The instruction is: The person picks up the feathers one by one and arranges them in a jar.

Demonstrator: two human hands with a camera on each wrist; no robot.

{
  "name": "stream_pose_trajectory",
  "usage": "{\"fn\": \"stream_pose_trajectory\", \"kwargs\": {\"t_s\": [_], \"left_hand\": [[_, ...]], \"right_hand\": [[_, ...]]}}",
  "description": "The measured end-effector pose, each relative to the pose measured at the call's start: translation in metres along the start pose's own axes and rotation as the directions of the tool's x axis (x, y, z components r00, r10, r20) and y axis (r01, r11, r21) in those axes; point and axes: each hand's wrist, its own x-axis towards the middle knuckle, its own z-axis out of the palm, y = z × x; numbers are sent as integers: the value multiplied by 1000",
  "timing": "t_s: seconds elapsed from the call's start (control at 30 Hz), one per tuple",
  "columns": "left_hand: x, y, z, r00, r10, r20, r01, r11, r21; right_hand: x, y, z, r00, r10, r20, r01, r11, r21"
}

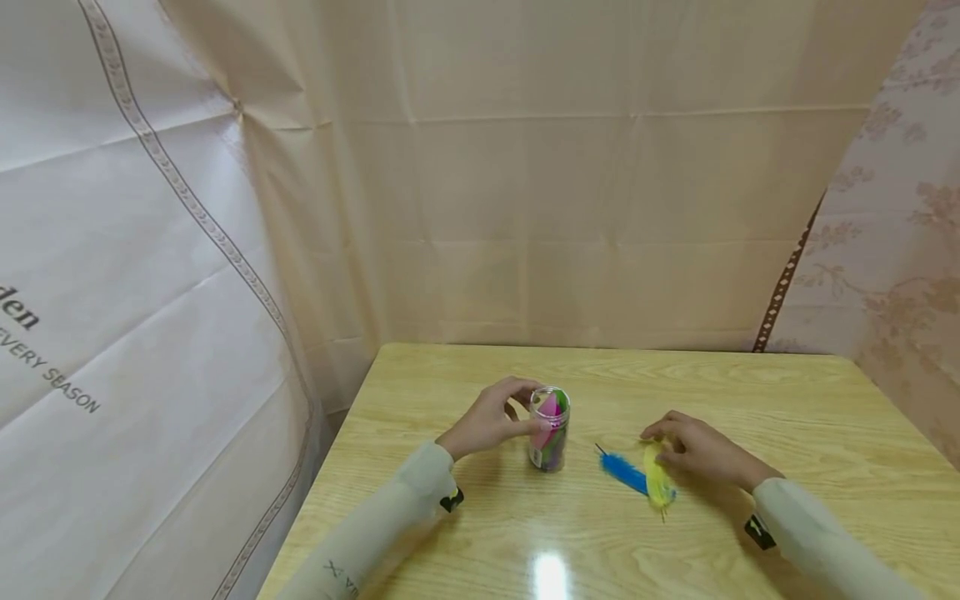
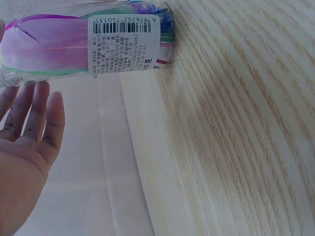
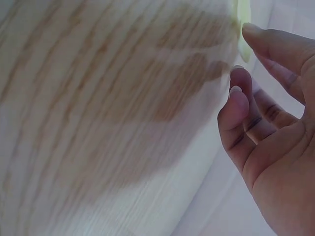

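Observation:
My left hand grips a clear plastic jar near its mouth, thumb on the near side and fingers round the far side. Pink, green and purple feathers fill the jar, which stands upright. In the left wrist view a white barcode label faces the camera. Right of the jar, a blue feather lies on the table with a yellow feather across its end. Over the yellow feather's far end is my right hand, thumb and forefinger apart on either side of it.
A light wood-grain table carries everything. Behind it hangs a beige cloth, with a printed white cloth at the left and a floral one at the right.

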Motion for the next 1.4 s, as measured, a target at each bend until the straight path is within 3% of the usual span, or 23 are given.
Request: {"fn": "stream_pose_trajectory", "kwargs": {"t_s": [0.37,0.67,0.83,1.0,1.2,1.4], "left_hand": [[0,-1,1,1000,5,-4,-5,1000,-4],[1,0,1,1000,9,-4,-9,1000,-1],[0,2,0,1000,11,-2,-11,1000,-3],[1,2,0,1000,7,-8,-7,1000,-4],[1,2,0,1000,0,-8,0,1000,-16],[1,3,0,1000,-1,-6,1,1000,-18]], "right_hand": [[-1,8,1,999,-1,-42,-1,999,-53],[0,13,1,997,78,-24,-79,995,-65],[-2,11,-2,999,44,-20,-45,997,-61],[-5,8,-8,999,25,-29,-25,1000,-13],[-8,7,-16,993,114,-15,-112,990,84],[-11,6,-23,991,127,-43,-119,979,163]]}}
